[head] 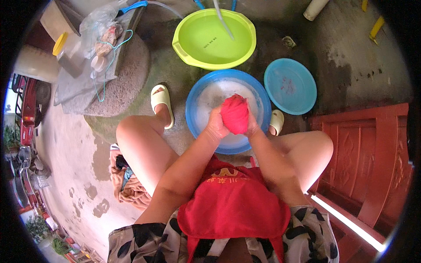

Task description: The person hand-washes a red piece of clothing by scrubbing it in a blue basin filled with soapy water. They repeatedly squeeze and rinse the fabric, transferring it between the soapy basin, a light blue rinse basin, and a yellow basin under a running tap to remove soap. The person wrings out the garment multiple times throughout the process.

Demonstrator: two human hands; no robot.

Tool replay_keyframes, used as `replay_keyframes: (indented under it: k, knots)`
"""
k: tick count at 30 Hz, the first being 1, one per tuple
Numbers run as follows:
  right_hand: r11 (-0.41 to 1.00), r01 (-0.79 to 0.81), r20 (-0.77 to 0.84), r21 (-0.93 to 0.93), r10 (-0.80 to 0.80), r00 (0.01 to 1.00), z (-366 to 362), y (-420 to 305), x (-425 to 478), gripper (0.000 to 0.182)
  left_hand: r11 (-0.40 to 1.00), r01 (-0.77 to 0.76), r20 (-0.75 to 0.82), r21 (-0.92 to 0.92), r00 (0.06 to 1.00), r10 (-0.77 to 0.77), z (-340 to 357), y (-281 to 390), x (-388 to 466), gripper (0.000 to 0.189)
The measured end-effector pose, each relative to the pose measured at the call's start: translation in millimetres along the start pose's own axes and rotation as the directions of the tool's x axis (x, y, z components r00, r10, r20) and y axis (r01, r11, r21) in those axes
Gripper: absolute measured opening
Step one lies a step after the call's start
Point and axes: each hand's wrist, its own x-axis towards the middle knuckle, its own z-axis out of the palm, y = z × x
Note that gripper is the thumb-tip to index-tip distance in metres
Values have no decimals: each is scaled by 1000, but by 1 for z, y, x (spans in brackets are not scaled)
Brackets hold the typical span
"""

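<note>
Between both hands I hold a bunched, wet red cloth (235, 115) over a round blue basin (193, 108) of sudsy water. My left hand (217, 124) grips its left side, with wet skin at the wrist. My right hand (252, 123) presses on the right side, its fingers partly hidden behind the cloth. Past the blue basin stands a lime-green basin (184, 54) filled with water, a thin pale hose (223, 21) hanging into it. A smaller light-blue basin (291, 87) with reddish marks on its bottom sits at the right.
Clothes (128, 184) lie on the floor beside my left knee. A stone slab (123, 49) at upper left bears a teal hanger (114, 47), plastic bags and a yellow-lidded container (60, 43). A red panelled door (348, 161) stands at the right. The floor (276, 36) around the basins is wet.
</note>
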Motion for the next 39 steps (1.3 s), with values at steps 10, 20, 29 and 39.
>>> replay_keyframes:
  k: [10, 20, 29, 39]
  knots:
    - [962, 23, 87, 271, -48, 995, -3, -7, -9, 51, 983, 98, -20, -154, 995, -102, -27, 2, -2, 49]
    - [661, 302, 106, -686, -320, 941, 90, 11, -30, 40, 993, 26, 138, -114, 990, -10, -38, 26, -15, 67]
    - [996, 68, 127, -51, -61, 990, 76, -44, -38, 38, 899, -213, 72, 383, 977, 200, 24, 40, -24, 34]
    - [995, -103, 193, 11, 98, 976, 28, -32, 12, 15, -308, -509, 592, 804, 735, 330, 65, 35, -30, 25]
